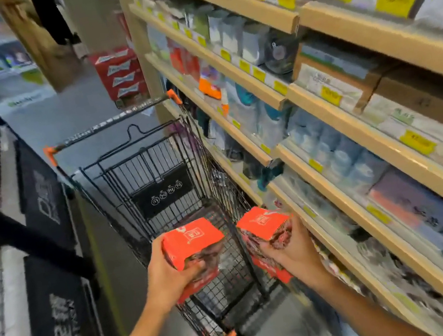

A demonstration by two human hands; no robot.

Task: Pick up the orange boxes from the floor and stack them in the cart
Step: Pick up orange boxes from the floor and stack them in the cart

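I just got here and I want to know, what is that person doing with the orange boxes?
A person is loading a shopping cart in a shop aisle. The left hand grips one orange box, and the right hand grips another orange box. Both boxes are held up over the cart's near end, not yet set down. The cart basket looks mostly bare from here. Shelves full of goods run along the right side.
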